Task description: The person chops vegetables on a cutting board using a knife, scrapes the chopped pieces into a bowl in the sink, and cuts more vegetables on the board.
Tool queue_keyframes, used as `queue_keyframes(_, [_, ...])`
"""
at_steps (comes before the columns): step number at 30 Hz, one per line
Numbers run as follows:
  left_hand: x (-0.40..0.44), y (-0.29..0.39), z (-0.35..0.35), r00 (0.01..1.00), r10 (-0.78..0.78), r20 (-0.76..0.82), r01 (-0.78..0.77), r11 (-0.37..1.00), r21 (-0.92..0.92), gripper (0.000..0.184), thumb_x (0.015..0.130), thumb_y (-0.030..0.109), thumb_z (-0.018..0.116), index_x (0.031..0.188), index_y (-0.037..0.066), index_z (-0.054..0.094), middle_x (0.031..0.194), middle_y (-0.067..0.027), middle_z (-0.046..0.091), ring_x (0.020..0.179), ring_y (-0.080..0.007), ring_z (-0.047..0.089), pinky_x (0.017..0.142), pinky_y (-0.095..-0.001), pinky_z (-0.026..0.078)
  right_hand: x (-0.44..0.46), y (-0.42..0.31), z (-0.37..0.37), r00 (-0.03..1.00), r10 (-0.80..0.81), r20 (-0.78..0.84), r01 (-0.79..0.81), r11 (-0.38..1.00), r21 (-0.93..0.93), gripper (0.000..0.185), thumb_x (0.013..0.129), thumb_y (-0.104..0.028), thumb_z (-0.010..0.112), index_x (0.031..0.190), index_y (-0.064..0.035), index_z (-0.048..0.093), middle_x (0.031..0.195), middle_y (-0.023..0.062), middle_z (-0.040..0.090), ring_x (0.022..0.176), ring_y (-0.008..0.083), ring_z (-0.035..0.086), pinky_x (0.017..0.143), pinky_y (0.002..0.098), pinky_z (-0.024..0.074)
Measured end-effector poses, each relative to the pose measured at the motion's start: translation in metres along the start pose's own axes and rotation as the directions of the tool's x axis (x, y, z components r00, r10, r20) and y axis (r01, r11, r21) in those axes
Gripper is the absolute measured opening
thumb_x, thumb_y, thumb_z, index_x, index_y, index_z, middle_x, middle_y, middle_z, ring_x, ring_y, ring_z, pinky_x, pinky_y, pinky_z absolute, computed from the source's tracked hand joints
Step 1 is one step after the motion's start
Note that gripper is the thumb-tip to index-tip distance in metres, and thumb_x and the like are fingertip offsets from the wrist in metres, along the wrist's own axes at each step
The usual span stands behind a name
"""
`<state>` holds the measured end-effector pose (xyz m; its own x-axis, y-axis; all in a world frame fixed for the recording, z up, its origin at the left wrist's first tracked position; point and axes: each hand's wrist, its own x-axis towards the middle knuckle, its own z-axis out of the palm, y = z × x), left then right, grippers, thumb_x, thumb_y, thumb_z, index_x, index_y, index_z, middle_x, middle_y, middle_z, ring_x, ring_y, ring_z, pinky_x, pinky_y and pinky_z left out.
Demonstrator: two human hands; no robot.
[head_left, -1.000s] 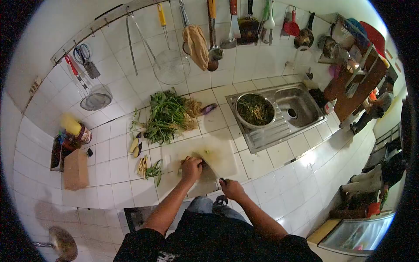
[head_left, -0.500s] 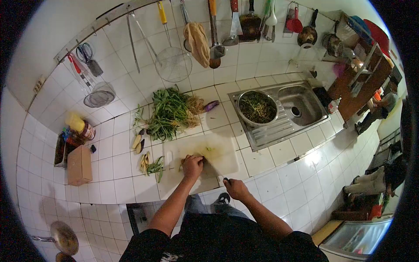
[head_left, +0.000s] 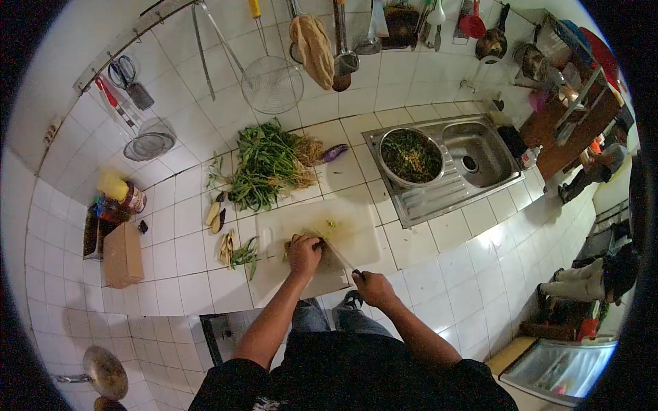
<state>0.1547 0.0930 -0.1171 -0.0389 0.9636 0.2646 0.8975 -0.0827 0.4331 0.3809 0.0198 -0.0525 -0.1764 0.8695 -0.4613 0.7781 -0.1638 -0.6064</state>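
A white cutting board (head_left: 356, 226) lies on the tiled counter. On it my left hand (head_left: 304, 254) is closed over a small dark vegetable piece, mostly hidden under the fingers. My right hand (head_left: 373, 288) grips the dark handle of a knife (head_left: 336, 253), whose blade reaches up and left to the fingertips of my left hand. Small green bits (head_left: 333, 224) lie just above the blade. Behind the board is a heap of leafy greens (head_left: 264, 168) with roots, a purple eggplant (head_left: 335, 152) beside it. Cut eggplant pieces (head_left: 214, 214) and pale strips (head_left: 226, 250) sit left of the board.
A metal bowl of chopped greens (head_left: 411, 157) stands on the drainboard of the sink (head_left: 480, 154). A cardboard box (head_left: 123, 255) is at the counter's left. Utensils and strainers (head_left: 273, 84) hang along the wall. Two people (head_left: 596, 168) are at the far right.
The camera view has shifted slightly. Both hands stay at the board, and the knife blade has moved a little beside my left fingertips.
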Motion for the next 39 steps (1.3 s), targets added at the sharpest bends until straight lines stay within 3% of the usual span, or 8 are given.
queue_keyframes(14, [0.002,0.000,-0.005,1.000,-0.008,-0.009,0.007,1.000,-0.027,0.016,0.063,0.013,0.072,0.080,0.014,0.073,0.084,-0.0035,0.068,0.094,-0.0258,0.058,0.080,-0.0442,0.041,-0.005,0.001,0.004,1.000,-0.012,0.003,0.012,1.000,-0.021,0.054,0.098,-0.045,0.041,0.092,0.0028,0.065,0.087,0.0295,0.065,0.087,0.0498,0.061,0.080,0.0562,0.0469])
queue_keyframes(20, [-0.003,0.005,-0.008,0.999,0.044,0.006,-0.044,0.999,0.028,0.021,0.062,0.015,0.072,0.083,0.014,0.073,0.094,-0.0023,0.071,0.096,-0.0257,0.059,0.082,-0.0449,0.042,0.009,-0.001,0.008,0.999,-0.028,-0.024,0.027,0.999,-0.033,0.053,0.098,-0.044,0.041,0.093,0.0023,0.065,0.086,0.0291,0.065,0.087,0.0491,0.061,0.080,0.0551,0.0477])
queue_keyframes(23, [-0.008,0.001,-0.009,0.997,0.074,-0.010,-0.074,0.996,0.044,0.019,0.065,0.016,0.071,0.083,0.013,0.074,0.092,-0.0039,0.068,0.099,-0.0256,0.058,0.086,-0.0454,0.040,0.000,-0.007,-0.001,0.992,-0.123,-0.004,0.122,0.991,-0.047,0.052,0.098,-0.045,0.042,0.092,0.0021,0.065,0.085,0.0292,0.065,0.086,0.0492,0.061,0.079,0.0551,0.0477])
queue_keyframes(25, [-0.010,0.002,-0.011,0.999,0.042,0.025,-0.043,0.998,0.040,0.020,0.067,0.017,0.070,0.086,0.013,0.075,0.091,-0.0043,0.068,0.099,-0.0254,0.058,0.086,-0.0457,0.040,-0.004,-0.006,-0.002,0.999,-0.003,0.040,0.004,1.000,-0.024,0.053,0.098,-0.045,0.042,0.093,0.0024,0.065,0.085,0.0296,0.065,0.087,0.0489,0.061,0.080,0.0552,0.0475])
queue_keyframes(32, [-0.009,0.007,-0.012,0.998,-0.008,0.062,0.008,1.000,0.009,0.020,0.068,0.016,0.070,0.087,0.013,0.075,0.093,-0.0045,0.069,0.099,-0.0254,0.058,0.088,-0.0454,0.039,0.000,-0.009,0.004,0.997,-0.072,-0.036,0.071,0.997,-0.029,0.052,0.098,-0.045,0.042,0.095,0.0024,0.064,0.087,0.0294,0.065,0.088,0.0483,0.061,0.082,0.0553,0.0471])
queue_keyframes(35, [-0.006,0.005,-0.016,0.997,-0.007,0.076,0.007,1.000,0.002,0.019,0.068,0.016,0.070,0.086,0.013,0.075,0.094,-0.0046,0.069,0.099,-0.0251,0.058,0.089,-0.0456,0.037,0.006,-0.006,0.006,0.999,0.017,0.035,-0.016,1.000,-0.018,0.053,0.098,-0.045,0.041,0.095,0.0021,0.064,0.086,0.0294,0.065,0.087,0.0483,0.061,0.081,0.0557,0.0468])
queue_keyframes(38, [-0.010,0.002,-0.015,0.998,-0.023,0.064,0.023,1.000,-0.007,0.018,0.068,0.016,0.070,0.086,0.013,0.075,0.095,-0.0041,0.069,0.101,-0.0246,0.057,0.090,-0.0459,0.037,-0.006,-0.007,0.003,0.997,0.005,0.071,-0.003,1.000,-0.028,0.054,0.098,-0.046,0.041,0.094,0.0022,0.064,0.087,0.0301,0.065,0.087,0.0485,0.061,0.080,0.0557,0.0467])
queue_keyframes(39, [-0.011,0.004,-0.015,0.998,-0.029,0.060,0.029,1.000,0.002,0.019,0.068,0.016,0.070,0.086,0.013,0.075,0.095,-0.0038,0.069,0.101,-0.0244,0.057,0.090,-0.0459,0.037,-0.007,-0.004,0.006,0.996,-0.091,0.017,0.091,0.995,-0.048,0.053,0.099,-0.045,0.041,0.090,0.0020,0.064,0.083,0.0302,0.064,0.083,0.0490,0.062,0.076,0.0564,0.0483])
